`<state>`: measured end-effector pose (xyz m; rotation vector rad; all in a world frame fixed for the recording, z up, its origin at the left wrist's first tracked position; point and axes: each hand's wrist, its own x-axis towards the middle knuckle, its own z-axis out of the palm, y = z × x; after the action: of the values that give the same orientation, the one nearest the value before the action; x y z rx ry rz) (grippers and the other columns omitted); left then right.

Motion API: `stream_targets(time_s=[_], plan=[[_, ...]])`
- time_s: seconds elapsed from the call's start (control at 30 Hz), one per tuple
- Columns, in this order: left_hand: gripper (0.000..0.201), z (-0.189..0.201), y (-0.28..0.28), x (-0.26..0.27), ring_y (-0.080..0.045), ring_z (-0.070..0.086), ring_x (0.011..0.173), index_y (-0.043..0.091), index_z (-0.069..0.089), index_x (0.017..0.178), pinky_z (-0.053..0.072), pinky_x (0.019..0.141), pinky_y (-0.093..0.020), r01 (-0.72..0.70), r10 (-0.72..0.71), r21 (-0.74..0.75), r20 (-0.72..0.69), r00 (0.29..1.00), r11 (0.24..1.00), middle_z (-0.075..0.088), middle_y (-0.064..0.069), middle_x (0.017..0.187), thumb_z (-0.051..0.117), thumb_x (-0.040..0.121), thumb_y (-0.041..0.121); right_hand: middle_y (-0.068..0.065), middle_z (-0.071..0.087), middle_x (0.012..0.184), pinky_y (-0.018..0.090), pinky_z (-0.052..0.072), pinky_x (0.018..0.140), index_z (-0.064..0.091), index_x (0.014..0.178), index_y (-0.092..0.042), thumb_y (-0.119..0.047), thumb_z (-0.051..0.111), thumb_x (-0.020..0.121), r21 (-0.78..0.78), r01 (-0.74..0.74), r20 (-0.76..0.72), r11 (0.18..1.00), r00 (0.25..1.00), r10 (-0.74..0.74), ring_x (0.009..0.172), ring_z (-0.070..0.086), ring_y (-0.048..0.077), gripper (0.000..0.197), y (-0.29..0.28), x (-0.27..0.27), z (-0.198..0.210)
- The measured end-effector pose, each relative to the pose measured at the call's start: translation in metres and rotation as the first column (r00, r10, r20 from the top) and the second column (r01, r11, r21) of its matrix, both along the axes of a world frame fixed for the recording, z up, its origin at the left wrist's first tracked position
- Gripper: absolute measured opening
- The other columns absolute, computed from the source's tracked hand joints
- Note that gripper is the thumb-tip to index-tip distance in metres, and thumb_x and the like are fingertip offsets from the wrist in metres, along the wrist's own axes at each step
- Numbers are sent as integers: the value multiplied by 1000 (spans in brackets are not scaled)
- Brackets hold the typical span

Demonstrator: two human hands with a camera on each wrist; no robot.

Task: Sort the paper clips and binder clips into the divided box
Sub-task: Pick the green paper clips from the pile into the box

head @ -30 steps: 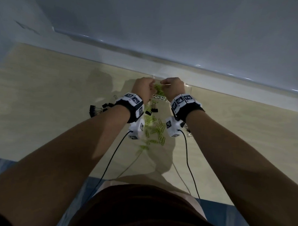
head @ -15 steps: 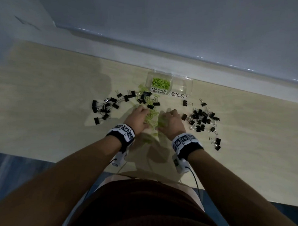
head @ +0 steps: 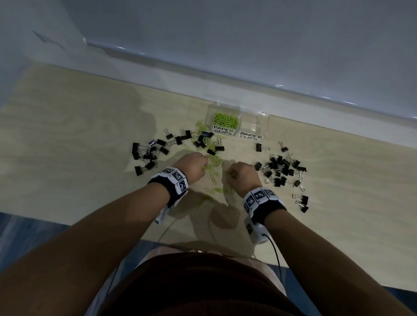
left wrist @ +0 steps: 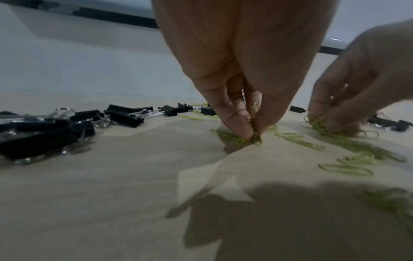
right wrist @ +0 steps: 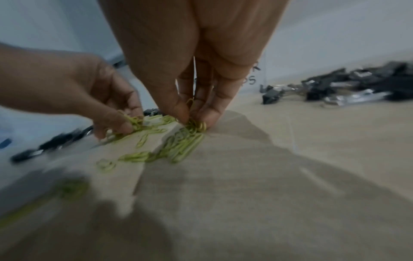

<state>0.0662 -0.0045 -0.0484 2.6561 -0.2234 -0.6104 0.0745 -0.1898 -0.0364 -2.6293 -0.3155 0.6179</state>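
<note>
A clear divided box [head: 266, 123] stands at the table's far edge, labelled PAPER CLIPS and BINDER CLIPS; its left cell holds green paper clips [head: 225, 120], the right cell looks bare. Loose green paper clips [head: 215, 175] lie scattered on the table between my hands. My left hand [head: 193, 165] pinches a few green clips [left wrist: 254, 136] against the table. My right hand [head: 240, 175] pinches a bunch of green clips [right wrist: 196, 126] too. Black binder clips lie in a left pile [head: 147, 155], a middle group [head: 201, 140] and a right pile [head: 282, 171].
The wooden table [head: 73, 141] ends at a pale wall ledge [head: 181, 86] just behind the box. Cables [head: 274, 250] run from my wrist cameras back over the near table edge. Bare wood spreads to the far left and far right.
Both hands came back from the box's paper clip cell to the loose green clips near me. They now pinch clips on the table.
</note>
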Motion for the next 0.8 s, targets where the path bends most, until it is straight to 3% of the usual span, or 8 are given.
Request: stream_targets(time_s=[0.1,0.17,0.27,0.4,0.5,0.67,0.73,0.8], plan=[[13,9,3,4,-25,63,87,4,66,94,52,78,-35,-101,104,-125,18,994,987,67,-11,93,58,85,11,4,66,78,22,46,65,68,79,-11,-9,67,78,118,203,-102,972,976,-192,74,60,17,3,-10,5,-2],[13,17,2,13,-21,63,85,5,67,95,54,80,-35,-198,207,-229,16,978,953,69,-8,94,62,85,12,3,67,76,29,55,69,67,74,-16,-8,70,75,196,313,-156,929,946,-286,74,63,18,8,-15,12,0],[14,31,-3,37,-14,60,80,6,66,97,51,76,-23,-337,363,-353,10,932,873,65,-2,94,66,85,12,4,70,72,35,59,71,67,69,-17,-5,70,75,287,392,-161,874,919,-360,68,66,18,14,-14,32,13],[13,53,-16,78,-20,66,82,5,67,95,55,76,-27,-445,497,-420,19,867,791,69,-8,95,66,84,11,1,69,72,14,50,56,68,78,-12,-8,67,79,342,399,-105,851,916,-387,66,64,11,4,3,74,46],[14,63,-24,106,-23,67,89,6,70,95,56,82,-32,-490,539,-390,18,842,780,71,-11,98,64,83,9,1,68,72,10,46,49,70,79,-10,-7,64,80,285,406,-49,869,911,-410,65,63,9,7,23,112,61],[31,59,-23,116,-23,63,103,6,64,114,51,88,-25,-557,593,-356,-10,805,751,65,-11,117,62,85,15,4,71,89,23,55,72,73,87,-10,-13,70,79,212,399,9,892,912,-410,77,65,14,9,44,144,70],[26,53,-15,101,-22,64,102,7,66,112,49,87,-23,-505,550,-345,39,834,791,67,-10,114,57,88,12,8,71,94,26,56,76,73,91,-8,-9,68,79,168,363,15,917,929,-370,82,66,17,13,38,140,65],[19,45,-5,78,-22,65,95,7,67,104,52,87,-30,-432,477,-352,46,878,830,69,-9,104,56,89,8,10,72,94,28,56,80,72,92,-7,-6,61,83,153,275,60,949,956,-286,82,66,18,15,28,122,58]])
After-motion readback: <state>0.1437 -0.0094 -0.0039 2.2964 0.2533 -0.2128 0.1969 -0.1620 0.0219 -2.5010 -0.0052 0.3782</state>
